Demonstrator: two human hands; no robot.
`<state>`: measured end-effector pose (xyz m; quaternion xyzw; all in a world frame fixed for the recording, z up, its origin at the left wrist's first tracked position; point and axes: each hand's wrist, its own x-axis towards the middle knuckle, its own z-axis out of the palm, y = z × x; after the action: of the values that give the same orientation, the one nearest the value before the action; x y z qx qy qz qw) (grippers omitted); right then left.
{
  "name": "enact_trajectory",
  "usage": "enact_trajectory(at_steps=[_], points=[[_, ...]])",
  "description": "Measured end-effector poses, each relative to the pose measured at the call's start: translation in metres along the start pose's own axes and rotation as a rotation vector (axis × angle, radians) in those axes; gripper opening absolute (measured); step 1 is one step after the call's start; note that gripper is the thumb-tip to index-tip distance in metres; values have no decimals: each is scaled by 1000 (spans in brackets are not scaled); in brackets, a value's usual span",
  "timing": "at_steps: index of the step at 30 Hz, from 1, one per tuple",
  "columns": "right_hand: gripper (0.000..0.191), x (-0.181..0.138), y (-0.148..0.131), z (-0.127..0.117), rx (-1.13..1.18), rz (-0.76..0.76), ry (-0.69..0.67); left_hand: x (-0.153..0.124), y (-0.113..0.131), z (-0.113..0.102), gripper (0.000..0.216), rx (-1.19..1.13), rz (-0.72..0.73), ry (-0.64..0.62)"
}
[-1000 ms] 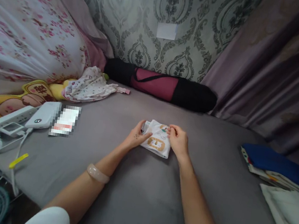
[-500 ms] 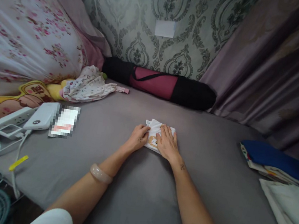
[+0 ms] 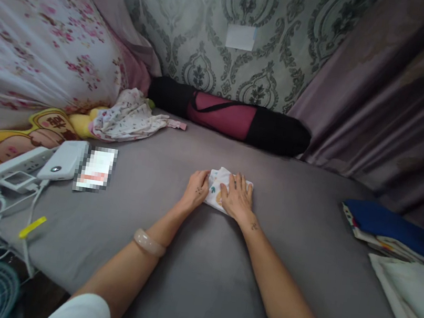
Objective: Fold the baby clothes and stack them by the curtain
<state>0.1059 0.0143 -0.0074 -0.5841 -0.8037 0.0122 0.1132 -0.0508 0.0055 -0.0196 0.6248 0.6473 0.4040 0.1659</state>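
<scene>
A small folded white cloth (image 3: 214,195) with a colourful print lies on the grey bed sheet (image 3: 196,263) in front of me. At its left edge my left hand (image 3: 196,188) has its fingers curled in, holding the edge; the fingertips are partly hidden. My right hand (image 3: 237,197) rests flat over the right part of the cloth, palm down with the fingers spread. The print shows between the two hands, with a green spot and an orange patch. A pale bangle (image 3: 149,243) circles my left forearm.
On the right lie folded blue fabric (image 3: 389,223) and pale folded cloth (image 3: 410,295). To the left are a power strip (image 3: 2,175), a white power bank (image 3: 64,161), cables and a crumpled printed garment (image 3: 130,117). A black and maroon long bag (image 3: 226,117) lies along the wall.
The upper side of the cloth shows a different part of its print, with a green spot now visible. My left hand has moved slightly up its left edge; my right hand stays flat on it.
</scene>
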Motion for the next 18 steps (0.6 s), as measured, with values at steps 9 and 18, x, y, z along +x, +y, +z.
enact_trajectory(at_steps=[9, 18], points=[[64, 9, -21, -19, 40, -16, -31, 3, -4, -4, 40, -46, -101, 59], [62, 4, -49, 4, 53, -83, -3, 3, -5, -7, 41, -32, -196, 69]])
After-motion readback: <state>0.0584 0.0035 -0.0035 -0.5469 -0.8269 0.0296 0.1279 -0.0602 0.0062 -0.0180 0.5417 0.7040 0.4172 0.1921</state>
